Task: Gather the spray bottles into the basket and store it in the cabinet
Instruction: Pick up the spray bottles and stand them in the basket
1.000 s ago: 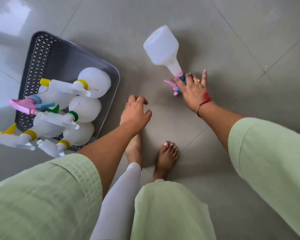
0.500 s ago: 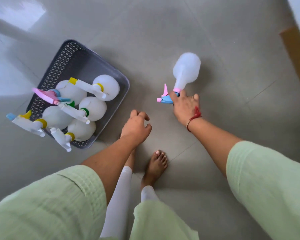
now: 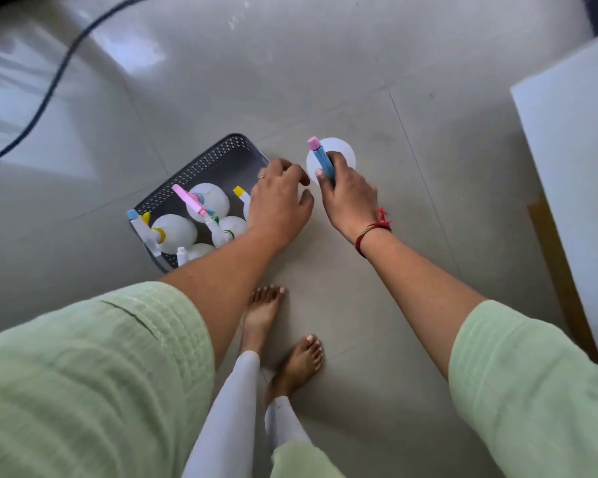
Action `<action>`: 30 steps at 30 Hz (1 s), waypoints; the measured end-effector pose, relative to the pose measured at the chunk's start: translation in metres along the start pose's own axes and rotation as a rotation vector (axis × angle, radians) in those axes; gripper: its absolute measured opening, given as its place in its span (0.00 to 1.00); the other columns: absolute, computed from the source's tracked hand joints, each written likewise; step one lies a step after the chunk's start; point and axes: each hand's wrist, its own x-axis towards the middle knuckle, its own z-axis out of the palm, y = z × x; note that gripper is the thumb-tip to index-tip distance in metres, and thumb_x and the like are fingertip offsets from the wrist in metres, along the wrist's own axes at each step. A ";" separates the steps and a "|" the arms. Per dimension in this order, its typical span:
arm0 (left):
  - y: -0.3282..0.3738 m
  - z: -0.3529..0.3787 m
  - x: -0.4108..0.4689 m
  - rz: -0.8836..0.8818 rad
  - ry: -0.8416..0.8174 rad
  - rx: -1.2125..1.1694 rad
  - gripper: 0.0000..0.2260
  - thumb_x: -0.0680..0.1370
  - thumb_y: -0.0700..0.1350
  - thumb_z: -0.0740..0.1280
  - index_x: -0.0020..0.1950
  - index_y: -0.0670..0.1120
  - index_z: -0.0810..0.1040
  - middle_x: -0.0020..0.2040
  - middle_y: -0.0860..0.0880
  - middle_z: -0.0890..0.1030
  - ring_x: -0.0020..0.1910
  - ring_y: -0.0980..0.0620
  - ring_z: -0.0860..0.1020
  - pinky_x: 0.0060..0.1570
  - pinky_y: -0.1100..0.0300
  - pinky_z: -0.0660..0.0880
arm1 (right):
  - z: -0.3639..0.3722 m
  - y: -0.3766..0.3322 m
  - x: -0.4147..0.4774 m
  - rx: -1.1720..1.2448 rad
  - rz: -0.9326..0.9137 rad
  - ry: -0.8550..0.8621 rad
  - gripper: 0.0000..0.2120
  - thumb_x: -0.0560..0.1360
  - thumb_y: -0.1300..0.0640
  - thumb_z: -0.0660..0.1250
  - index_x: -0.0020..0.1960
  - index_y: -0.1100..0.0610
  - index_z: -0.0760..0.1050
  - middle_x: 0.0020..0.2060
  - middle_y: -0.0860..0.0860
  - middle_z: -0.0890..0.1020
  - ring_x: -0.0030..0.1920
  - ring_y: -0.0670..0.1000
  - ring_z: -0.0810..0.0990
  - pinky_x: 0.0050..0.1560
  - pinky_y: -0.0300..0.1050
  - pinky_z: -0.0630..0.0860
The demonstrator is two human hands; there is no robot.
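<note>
Right grip (image 3: 346, 196) clasps the white spray bottle (image 3: 343, 150) by its head; left grip (image 3: 279, 205) hangs relaxed over the basket (image 3: 201, 164).

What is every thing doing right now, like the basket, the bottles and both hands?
Basket: on the floor, partly filled.
Bottles in basket: piled inside.
Held spray bottle: outside the basket, not yet in.
Right hand: grips its sprayer.
Left hand: empty, above the basket's corner.

No text, brand, number or sign can be read anywhere in view. The white spray bottles (image 3: 175, 232) in the basket (image 3: 201, 163) and the spray bottle (image 3: 340, 150) beside it look plain, though the picture is perhaps too soft for small print.
</note>
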 end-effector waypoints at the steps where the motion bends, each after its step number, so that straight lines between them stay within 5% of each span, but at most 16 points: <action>1: -0.006 -0.009 0.003 -0.001 0.027 0.026 0.11 0.75 0.45 0.64 0.56 0.45 0.78 0.59 0.45 0.74 0.58 0.44 0.72 0.58 0.50 0.71 | -0.001 -0.010 0.006 0.006 -0.020 0.000 0.16 0.80 0.48 0.53 0.63 0.53 0.66 0.50 0.56 0.81 0.50 0.61 0.79 0.48 0.53 0.70; 18: -0.128 -0.066 -0.003 -0.290 0.078 0.174 0.11 0.75 0.46 0.63 0.57 0.46 0.76 0.60 0.44 0.73 0.62 0.40 0.69 0.61 0.49 0.64 | 0.069 -0.089 0.064 0.029 -0.083 -0.315 0.18 0.78 0.45 0.57 0.64 0.52 0.70 0.54 0.57 0.74 0.54 0.59 0.75 0.55 0.52 0.73; 30: -0.160 -0.052 0.009 -0.316 0.022 0.153 0.12 0.76 0.46 0.64 0.58 0.46 0.75 0.61 0.43 0.72 0.62 0.41 0.68 0.60 0.50 0.65 | 0.114 -0.087 0.086 -0.092 0.001 -0.290 0.17 0.77 0.44 0.58 0.61 0.49 0.72 0.55 0.56 0.75 0.56 0.59 0.76 0.58 0.55 0.68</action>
